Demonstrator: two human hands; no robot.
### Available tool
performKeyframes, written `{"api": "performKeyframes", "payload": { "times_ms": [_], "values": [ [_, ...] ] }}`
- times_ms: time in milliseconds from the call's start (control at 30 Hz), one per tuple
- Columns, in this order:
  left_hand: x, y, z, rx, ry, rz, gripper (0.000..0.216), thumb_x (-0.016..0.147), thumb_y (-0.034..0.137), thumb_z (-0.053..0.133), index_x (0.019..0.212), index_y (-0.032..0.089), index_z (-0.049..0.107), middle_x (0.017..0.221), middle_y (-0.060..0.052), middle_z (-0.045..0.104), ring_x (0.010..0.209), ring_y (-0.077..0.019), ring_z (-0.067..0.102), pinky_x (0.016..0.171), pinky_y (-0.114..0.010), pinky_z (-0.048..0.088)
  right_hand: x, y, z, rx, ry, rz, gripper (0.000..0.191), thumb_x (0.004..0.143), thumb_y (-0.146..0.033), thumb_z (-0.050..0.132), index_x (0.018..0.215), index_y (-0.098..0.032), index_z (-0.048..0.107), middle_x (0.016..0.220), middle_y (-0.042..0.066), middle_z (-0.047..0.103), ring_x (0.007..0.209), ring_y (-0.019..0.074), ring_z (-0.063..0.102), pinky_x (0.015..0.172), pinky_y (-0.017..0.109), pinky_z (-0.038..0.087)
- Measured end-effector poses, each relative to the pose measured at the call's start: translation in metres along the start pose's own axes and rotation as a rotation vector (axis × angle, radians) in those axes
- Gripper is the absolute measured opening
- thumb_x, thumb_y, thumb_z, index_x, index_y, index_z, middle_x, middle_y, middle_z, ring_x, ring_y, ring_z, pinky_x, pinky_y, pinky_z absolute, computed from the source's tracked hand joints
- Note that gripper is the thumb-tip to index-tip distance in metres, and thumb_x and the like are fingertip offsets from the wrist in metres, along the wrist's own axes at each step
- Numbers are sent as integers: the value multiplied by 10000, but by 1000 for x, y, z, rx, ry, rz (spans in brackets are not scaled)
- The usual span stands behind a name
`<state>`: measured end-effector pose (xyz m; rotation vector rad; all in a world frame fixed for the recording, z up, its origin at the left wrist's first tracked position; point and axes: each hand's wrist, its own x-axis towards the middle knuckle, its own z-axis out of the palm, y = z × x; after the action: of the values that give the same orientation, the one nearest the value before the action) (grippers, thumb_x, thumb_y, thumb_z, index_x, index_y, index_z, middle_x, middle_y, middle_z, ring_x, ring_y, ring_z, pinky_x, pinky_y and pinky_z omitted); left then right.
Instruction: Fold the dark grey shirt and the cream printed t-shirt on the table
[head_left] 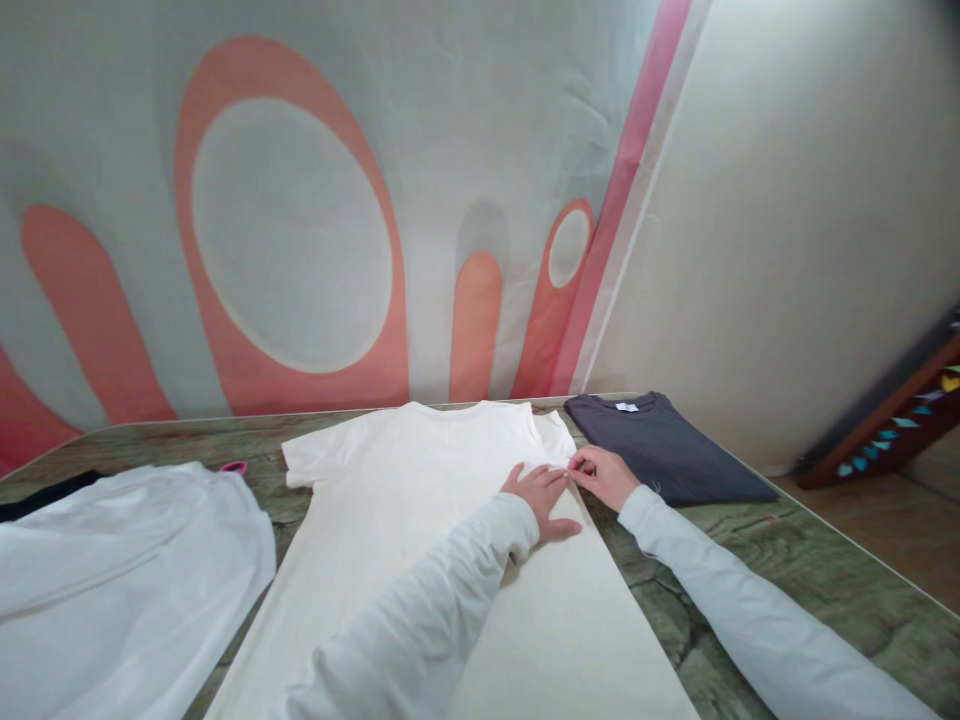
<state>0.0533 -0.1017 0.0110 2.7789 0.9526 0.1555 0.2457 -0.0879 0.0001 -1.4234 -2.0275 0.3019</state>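
White-clad forearms (405, 610) cross the cream T-shirt (390, 530) spread on the table (825, 560), left-side sleeve (311, 460) flat, right-side sleeve (556, 432) seemingly not yet, left hand (541, 497) pressing splayed, right hand (606, 476) pinching its side near 1 folded dark shirt (667, 455).

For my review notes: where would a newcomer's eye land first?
First, probably, the large coral shape around a pale oval, upper left. Below it, a white T-shirt lies spread on the table, the left hand resting on it and the right hand pinching it near one sleeve. A folded dark T-shirt lies at right.
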Motion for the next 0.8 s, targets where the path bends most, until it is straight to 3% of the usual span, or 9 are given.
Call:
{"api": "performKeyframes", "payload": {
  "times_ms": [200,367,500,600,800],
  "values": [
    [1,-2,3,10,-2,-26,833,706,703,269,1345,180,155,1406,-61,179,1276,-230,143,1017,-476,83,-2,-6,-1,-22,-122,-36,123,687,-171,511,775,-154,595,725,7,539,537,88,478,571,232,430],
    [2,-3,5,30,9,-20,909,649,743,307,1354,201,115,1411,-35,162,1279,-242,122,1015,-490,71,-6,-11,-14,-18,-254,-6,255,632,-214,592,881,-155,592,840,26,547,520,82,494,562,245,449],
    [8,-9,10,59,57,-48,867,651,745,287,1343,239,157,1410,-3,166,1275,-242,136,1009,-508,68,-15,-24,-11,-99,-218,-102,268,680,-176,542,944,-158,584,979,77,562,830,174,559,784,320,443],
    [14,-19,13,95,78,-97,735,733,679,216,1334,256,193,1409,14,170,1276,-227,140,1009,-505,76,-21,-28,1,-176,-193,-162,352,745,-135,443,1085,-117,534,1145,128,519,1076,214,460,945,368,343],
    [29,-48,13,159,74,-174,541,834,503,173,1330,290,190,1414,50,138,1279,-189,140,1005,-497,101,-9,-11,18,-221,-230,-210,422,782,-158,404,1197,-93,454,1281,139,418,1189,225,360,996,395,288]
  ]
}}
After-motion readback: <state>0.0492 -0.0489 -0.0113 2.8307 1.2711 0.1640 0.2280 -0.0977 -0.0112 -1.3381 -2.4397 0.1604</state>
